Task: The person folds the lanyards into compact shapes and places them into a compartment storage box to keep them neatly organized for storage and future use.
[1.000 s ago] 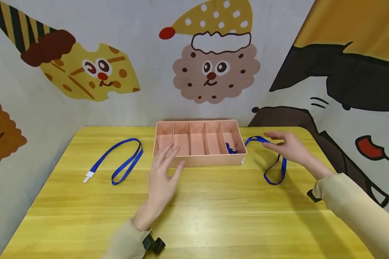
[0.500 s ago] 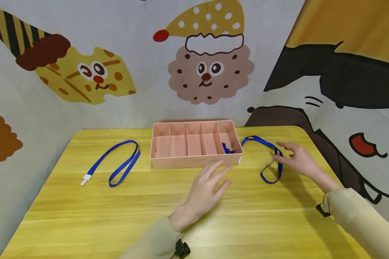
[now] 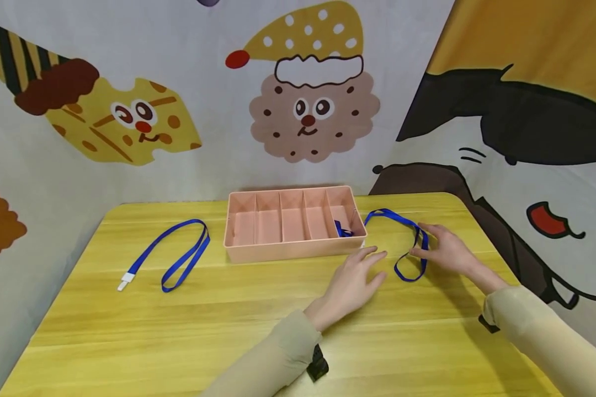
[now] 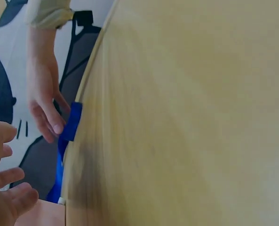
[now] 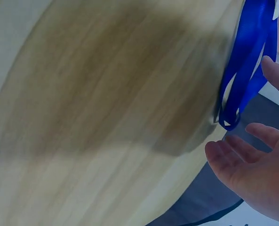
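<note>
on the yellow worktop (image 3: 258,309), the right hand (image 3: 444,251) rests with relaxed, straight fingers touching the far side of a blue lanyard (image 3: 408,242), whose loop lies just right of a pink divided tray (image 3: 292,249) and whose other end reaches into the tray's rightmost compartment. the left hand (image 3: 350,284), fingers spread and holding nothing, lies flat just in front of the tray's right corner, near the loop. a second blue lanyard (image 3: 179,259) lies well apart, left of the tray.
</note>
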Tool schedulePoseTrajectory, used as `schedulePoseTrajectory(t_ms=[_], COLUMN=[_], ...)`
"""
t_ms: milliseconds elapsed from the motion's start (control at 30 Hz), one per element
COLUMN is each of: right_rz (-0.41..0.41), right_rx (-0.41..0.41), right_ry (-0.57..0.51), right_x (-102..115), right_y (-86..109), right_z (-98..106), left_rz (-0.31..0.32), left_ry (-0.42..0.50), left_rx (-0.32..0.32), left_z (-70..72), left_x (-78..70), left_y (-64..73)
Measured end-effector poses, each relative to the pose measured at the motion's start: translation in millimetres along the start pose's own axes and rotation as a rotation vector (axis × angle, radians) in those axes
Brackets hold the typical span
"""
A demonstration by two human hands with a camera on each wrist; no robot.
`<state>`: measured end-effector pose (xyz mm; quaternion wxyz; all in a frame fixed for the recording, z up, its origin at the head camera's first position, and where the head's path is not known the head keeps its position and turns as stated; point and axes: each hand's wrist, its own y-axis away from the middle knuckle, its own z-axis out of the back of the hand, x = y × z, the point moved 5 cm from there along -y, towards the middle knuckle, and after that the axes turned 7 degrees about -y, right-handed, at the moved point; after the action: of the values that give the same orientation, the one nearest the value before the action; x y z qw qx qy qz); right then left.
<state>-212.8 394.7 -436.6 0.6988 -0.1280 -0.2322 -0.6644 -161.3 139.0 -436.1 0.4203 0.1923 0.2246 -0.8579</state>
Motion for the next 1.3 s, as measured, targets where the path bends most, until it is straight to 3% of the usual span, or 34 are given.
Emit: schedulePoseTrajectory(t_ms=[367, 600, 767, 867, 1067, 1200, 1300], right_rz=[0.049, 0.058, 0.071, 0.090, 0.117, 0.049, -0.015], right_rx=[0.029, 0.025, 0.031, 0.044, 0.019, -0.046, -0.066], right_ry=[0.029, 0.030, 0.018, 0.008, -0.028, -0.034, 0.002], right_x=[3, -3, -10, -17, -27, -26, -25], right_y=[-3.8, -0.3, 9.0, 17.0, 29.4, 27.7, 22.8], right_z=[-10, -9, -5, 0, 10, 10, 5], left_rz=[0.085, 0.144, 0.183, 0.187, 0.129, 0.114, 0.085], left_ry=[-0.043, -0.187, -0.188, -0.172, -0.118, -0.132, -0.219], left_rx=[0.117, 0.167, 0.185, 0.170, 0.113, 0.072, 0.075], left_z=[-26.6, -38.0, -42.2, -41.4, -36.8, -33.3, -32.8], left_x=[-5.1, -10.9, -11.3, -9.1, -7.6, -5.5, -4.5], left_y=[-20.3, -26.8, -30.6, -31.1, -28.5, -27.3, -27.5])
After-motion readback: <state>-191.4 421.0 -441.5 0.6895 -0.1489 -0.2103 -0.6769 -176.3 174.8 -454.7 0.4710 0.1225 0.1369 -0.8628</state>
